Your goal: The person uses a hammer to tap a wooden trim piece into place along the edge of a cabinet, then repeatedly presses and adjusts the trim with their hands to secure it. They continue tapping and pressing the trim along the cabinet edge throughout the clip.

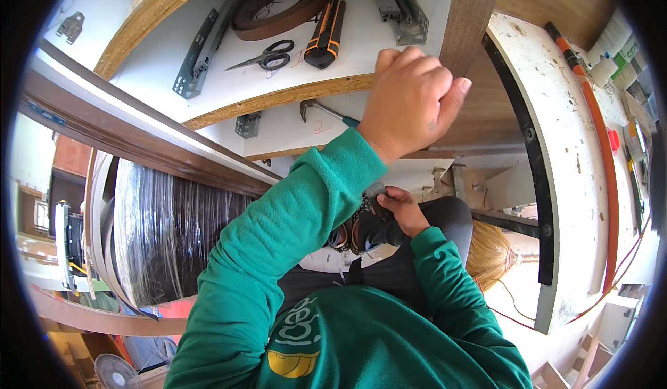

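My left hand (415,102) is raised in front of the cabinet, curled into a fist with the knuckles up. It overlaps the lower part of a brown upright panel edge (474,24); whatever its fingers hold, if anything, is hidden. Lower down, near my knees, my right hand (405,210) is closed around a small dark grey block (379,200). On the white shelf above lie black-handled scissors (272,57), an orange and black utility knife (326,34) and a coil of brown edge banding (281,6). A hammer (330,112) rests one shelf below, partly behind my left wrist.
Metal drawer slides (201,55) are fixed inside the cabinet. At left stands a big roll wrapped in clear film (180,229). A white board with a black edge (531,139) stands at right, an orange bar (597,139) on it. A straw broom (490,253) lies by my right knee.
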{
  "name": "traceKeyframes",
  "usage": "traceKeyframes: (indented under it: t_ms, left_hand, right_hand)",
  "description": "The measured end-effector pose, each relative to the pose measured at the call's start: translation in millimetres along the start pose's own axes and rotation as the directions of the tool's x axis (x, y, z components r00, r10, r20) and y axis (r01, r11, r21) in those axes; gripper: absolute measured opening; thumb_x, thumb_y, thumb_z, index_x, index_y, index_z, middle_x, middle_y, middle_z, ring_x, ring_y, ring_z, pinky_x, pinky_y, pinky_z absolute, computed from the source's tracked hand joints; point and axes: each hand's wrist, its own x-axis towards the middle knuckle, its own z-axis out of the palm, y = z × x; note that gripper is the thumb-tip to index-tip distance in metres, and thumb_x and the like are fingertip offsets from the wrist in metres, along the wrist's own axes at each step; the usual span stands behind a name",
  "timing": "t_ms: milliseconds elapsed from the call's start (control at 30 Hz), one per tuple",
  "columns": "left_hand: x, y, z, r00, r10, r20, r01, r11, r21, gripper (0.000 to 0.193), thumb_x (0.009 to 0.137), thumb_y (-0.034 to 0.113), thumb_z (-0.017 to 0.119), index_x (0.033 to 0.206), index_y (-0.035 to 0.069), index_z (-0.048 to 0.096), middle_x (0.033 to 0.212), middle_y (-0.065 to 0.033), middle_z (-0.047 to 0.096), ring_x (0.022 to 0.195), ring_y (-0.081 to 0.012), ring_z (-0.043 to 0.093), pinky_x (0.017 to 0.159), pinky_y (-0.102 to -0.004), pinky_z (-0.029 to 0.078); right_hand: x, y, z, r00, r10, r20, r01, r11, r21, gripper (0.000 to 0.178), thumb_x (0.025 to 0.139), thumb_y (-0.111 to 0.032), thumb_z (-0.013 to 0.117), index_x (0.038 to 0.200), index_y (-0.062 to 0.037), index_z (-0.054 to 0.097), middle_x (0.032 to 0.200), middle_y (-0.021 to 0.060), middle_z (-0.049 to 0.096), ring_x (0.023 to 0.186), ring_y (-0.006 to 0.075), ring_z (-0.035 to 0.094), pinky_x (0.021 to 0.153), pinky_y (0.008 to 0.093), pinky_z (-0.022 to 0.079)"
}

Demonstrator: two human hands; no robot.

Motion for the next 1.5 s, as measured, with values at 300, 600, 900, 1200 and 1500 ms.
traceKeyframes:
  t_ms: [300, 600, 900, 1200, 1500]
  left_hand:
    - [-2, 15, 13, 0.933, -0.201, -0.3, 0.182, 0.979, -0.091, 0.04, 0.087, 0.011, 0.072, 0.124, -0.002, 0.068, 0.117, -0.0145, 0.067, 0.11, -0.0355, 0.058, 0.097, -0.0451, 0.043]
    - [22, -7, 7, 0.936, -0.061, -0.346, 0.113, 0.985, 0.131, 0.008, 0.087, 0.013, 0.072, 0.083, 0.011, 0.065, 0.089, -0.0045, 0.068, 0.094, -0.0296, 0.061, 0.087, -0.0437, 0.039]
    - [57, 22, -35, 0.885, 0.464, 0.016, -0.433, 0.813, 0.389, 0.01, 0.089, 0.023, 0.073, 0.093, 0.015, 0.068, 0.104, 0.0014, 0.068, 0.117, -0.0228, 0.061, 0.104, -0.0466, 0.036]
    - [141, 43, -84, 0.724, 0.552, 0.413, -0.68, 0.472, 0.561, 0.013, 0.086, 0.016, 0.059, 0.089, 0.012, 0.072, 0.1, -0.0048, 0.068, 0.116, -0.0222, 0.063, 0.117, -0.0506, 0.031]
    - [161, 37, -90, 0.767, 0.52, 0.376, -0.611, 0.411, 0.676, 0.017, 0.091, 0.017, 0.069, 0.108, 0.019, 0.072, 0.118, 0.0032, 0.068, 0.13, -0.0164, 0.056, 0.119, -0.0456, 0.026]
  right_hand:
    - [3, 3, 2, 0.999, -0.039, -0.02, 0.039, 0.999, -0.026, 0.02, 0.102, -0.014, 0.066, 0.113, 0.001, 0.072, 0.101, -0.0025, 0.07, 0.096, 0.0082, 0.058, 0.088, 0.0263, 0.046]
    - [-2, -2, 7, 0.997, -0.073, -0.021, 0.073, 0.997, 0.011, 0.02, 0.101, -0.015, 0.067, 0.113, 0.0007, 0.072, 0.101, -0.0015, 0.071, 0.094, 0.009, 0.059, 0.087, 0.0284, 0.047]
    - [5, 8, 4, 0.993, -0.105, -0.046, 0.104, 0.994, -0.025, 0.019, 0.1, -0.016, 0.07, 0.107, 0.0015, 0.07, 0.096, -0.0004, 0.069, 0.09, 0.0085, 0.057, 0.085, 0.0272, 0.046]
    - [3, 7, 3, 0.986, -0.155, -0.054, 0.159, 0.985, 0.068, 0.019, 0.1, -0.014, 0.07, 0.11, 0.0016, 0.07, 0.096, -0.0011, 0.069, 0.091, 0.0084, 0.059, 0.084, 0.026, 0.047]
    - [8, 13, 0, 0.979, -0.151, -0.139, 0.131, 0.981, -0.145, 0.018, 0.1, -0.015, 0.071, 0.105, 0.0024, 0.072, 0.096, -0.0014, 0.069, 0.093, 0.007, 0.058, 0.085, 0.027, 0.047]
